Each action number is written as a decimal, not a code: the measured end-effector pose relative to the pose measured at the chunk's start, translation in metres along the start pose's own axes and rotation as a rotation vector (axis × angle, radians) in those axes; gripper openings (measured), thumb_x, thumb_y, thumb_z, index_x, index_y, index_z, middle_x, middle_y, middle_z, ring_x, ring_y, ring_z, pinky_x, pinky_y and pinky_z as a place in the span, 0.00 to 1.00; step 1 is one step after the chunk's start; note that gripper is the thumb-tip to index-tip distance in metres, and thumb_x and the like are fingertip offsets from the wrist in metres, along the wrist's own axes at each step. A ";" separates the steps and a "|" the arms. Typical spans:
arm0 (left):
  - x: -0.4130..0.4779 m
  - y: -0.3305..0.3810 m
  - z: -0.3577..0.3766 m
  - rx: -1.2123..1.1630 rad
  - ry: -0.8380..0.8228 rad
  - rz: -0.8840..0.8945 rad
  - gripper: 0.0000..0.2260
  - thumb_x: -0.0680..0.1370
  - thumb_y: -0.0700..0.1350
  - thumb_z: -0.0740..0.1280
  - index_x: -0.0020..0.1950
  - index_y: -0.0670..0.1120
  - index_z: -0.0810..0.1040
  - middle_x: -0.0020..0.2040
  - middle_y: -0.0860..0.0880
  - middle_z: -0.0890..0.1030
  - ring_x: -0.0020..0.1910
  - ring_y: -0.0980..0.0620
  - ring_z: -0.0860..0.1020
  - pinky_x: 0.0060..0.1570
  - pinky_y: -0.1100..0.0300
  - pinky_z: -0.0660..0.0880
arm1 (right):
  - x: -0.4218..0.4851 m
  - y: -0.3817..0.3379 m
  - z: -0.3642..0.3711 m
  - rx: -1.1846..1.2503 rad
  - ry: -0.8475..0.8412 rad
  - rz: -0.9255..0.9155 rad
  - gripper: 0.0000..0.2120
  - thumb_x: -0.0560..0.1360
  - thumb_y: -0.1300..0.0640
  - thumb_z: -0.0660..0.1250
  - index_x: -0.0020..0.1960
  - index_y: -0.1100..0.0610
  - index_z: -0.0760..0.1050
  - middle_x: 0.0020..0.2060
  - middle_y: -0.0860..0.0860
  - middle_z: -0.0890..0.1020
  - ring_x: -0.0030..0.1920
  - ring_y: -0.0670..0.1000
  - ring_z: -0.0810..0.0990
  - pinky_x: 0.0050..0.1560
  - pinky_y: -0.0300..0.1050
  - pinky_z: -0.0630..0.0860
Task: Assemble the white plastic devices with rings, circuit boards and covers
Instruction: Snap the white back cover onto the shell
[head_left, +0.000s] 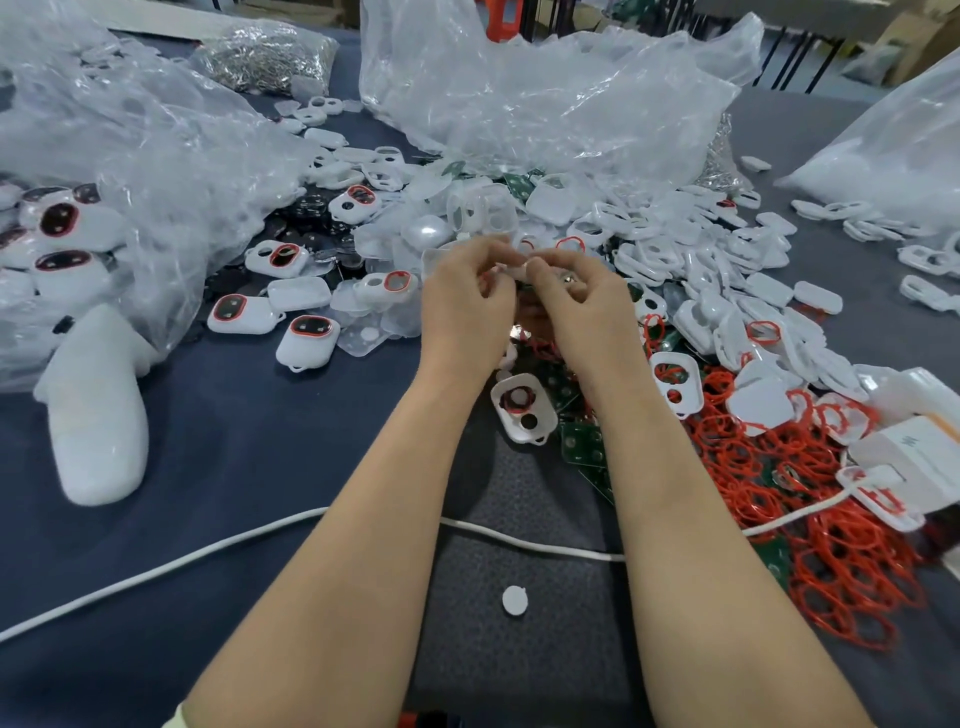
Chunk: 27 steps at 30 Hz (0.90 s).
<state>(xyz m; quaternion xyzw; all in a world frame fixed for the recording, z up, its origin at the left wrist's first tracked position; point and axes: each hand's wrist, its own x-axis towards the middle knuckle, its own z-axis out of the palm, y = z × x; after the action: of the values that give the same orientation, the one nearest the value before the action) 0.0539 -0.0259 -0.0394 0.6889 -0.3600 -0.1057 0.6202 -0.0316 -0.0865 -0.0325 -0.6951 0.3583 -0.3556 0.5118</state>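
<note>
Reading the bench left to right, taking the open shell (522, 408) below the hands as reference.

Far left of the open shell: bagged finished devices (60, 218), red-rimmed with dark windows, are sitting inside a clear bag (156, 156). The count is not readable. Nearer on that same side, loose finished devices (306, 340) are lying on the blue table (260, 467). A fair batch is looking done.

Just above the open shell: the left hand (467, 299) and right hand (576, 296) are meeting. The fingers of both are curling in and pinching one small white piece (511, 270) between the fingertips. A trace of red is showing on the left hand's side and a metal glint on the right's. Whether this is the ring, board or cover step, I cannot tell. The open shell itself is carrying a red ring and is lying uncovered, so it is looking part-built.

Just right of the open shell: green circuit boards (582, 441) are lying scattered. Further right, a large heap of red rings (779, 467) is spreading toward the table edge. Above and right of the open shell, a big pile of empty white shells (701, 244) is waiting.

Judgement: the work is running mid-batch. Loose stock is appearing to outnumber the visible finished units, so most of the assembly is probably remaining.
</note>
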 end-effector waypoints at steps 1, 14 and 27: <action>0.000 0.000 0.000 -0.058 -0.004 -0.038 0.10 0.78 0.34 0.61 0.50 0.44 0.80 0.46 0.56 0.79 0.40 0.66 0.77 0.42 0.73 0.73 | 0.000 -0.001 -0.001 0.072 0.027 0.017 0.06 0.77 0.58 0.67 0.54 0.56 0.78 0.47 0.62 0.83 0.47 0.61 0.83 0.51 0.53 0.81; 0.004 -0.009 -0.003 0.128 -0.093 -0.033 0.05 0.78 0.38 0.66 0.51 0.47 0.74 0.45 0.51 0.79 0.41 0.56 0.77 0.40 0.73 0.72 | 0.002 0.005 -0.002 -0.195 -0.055 -0.067 0.07 0.77 0.58 0.66 0.55 0.57 0.76 0.47 0.55 0.83 0.49 0.53 0.82 0.55 0.55 0.78; 0.004 -0.013 0.000 0.124 -0.068 -0.075 0.03 0.77 0.40 0.67 0.47 0.47 0.76 0.40 0.56 0.78 0.41 0.59 0.77 0.41 0.76 0.71 | 0.003 0.006 -0.002 -0.226 -0.109 -0.100 0.12 0.77 0.59 0.66 0.60 0.57 0.74 0.50 0.53 0.81 0.53 0.53 0.79 0.58 0.52 0.75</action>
<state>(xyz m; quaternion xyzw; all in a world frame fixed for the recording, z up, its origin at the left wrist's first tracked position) 0.0619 -0.0290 -0.0503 0.7349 -0.3606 -0.1298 0.5595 -0.0322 -0.0915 -0.0377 -0.7836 0.3326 -0.2996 0.4307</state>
